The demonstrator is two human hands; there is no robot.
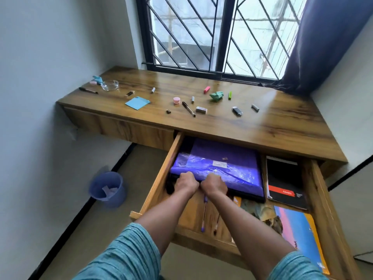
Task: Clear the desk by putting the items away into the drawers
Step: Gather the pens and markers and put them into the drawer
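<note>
Pale walls [50, 47], barred daylit window [222, 33], dark blue curtain [323, 37], blue bin [109, 188] on greyish floor [113, 229].

Drawer [161, 174]: rear is filled by purple plastic folder [222, 168] and black notepad [282, 182]; front right is taken by yellow book [298, 235]; bare floor is seen front left, crossed by two pens [204, 217].

Glossy grained wood worktop [252, 122]; plain wood drawer [161, 174]; shiny crinkled plastic on the folder [218, 168]; clear glass dish [110, 85]; ribbed cloth sleeves [125, 257].
</note>
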